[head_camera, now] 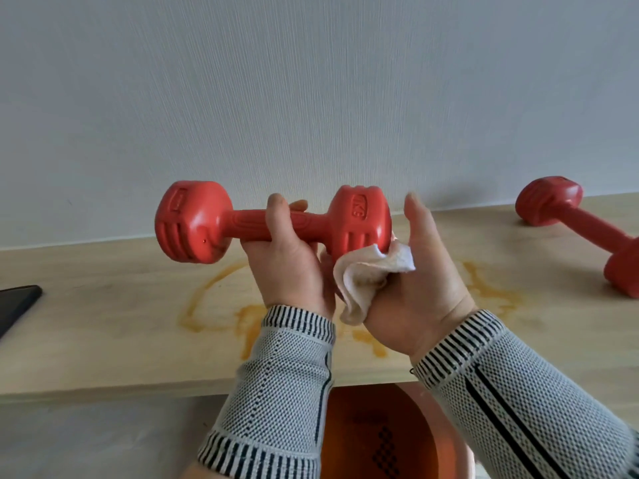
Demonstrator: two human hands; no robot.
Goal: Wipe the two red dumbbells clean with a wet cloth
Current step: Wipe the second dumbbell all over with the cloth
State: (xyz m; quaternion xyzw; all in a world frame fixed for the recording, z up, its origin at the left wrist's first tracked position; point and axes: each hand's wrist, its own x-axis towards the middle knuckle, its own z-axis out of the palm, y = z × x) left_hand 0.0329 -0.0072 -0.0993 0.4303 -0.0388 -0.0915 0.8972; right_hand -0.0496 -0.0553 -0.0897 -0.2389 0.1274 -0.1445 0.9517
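Observation:
My left hand (287,267) grips the handle of a red dumbbell (193,221) and holds it level above the wooden shelf (103,323). My right hand (422,281) holds a white cloth (366,274) against the underside of the dumbbell's right head, with the thumb raised beside that head. The cloth is crumpled and hangs down between my two hands. A second red dumbbell (567,216) lies on the shelf at the far right, its near end cut off by the frame edge.
An orange-brown stain (214,305) spreads over the shelf below the held dumbbell. A dark flat object (17,305) lies at the shelf's left edge. An orange basin (383,437) sits below the shelf's front edge. A pale wall rises behind.

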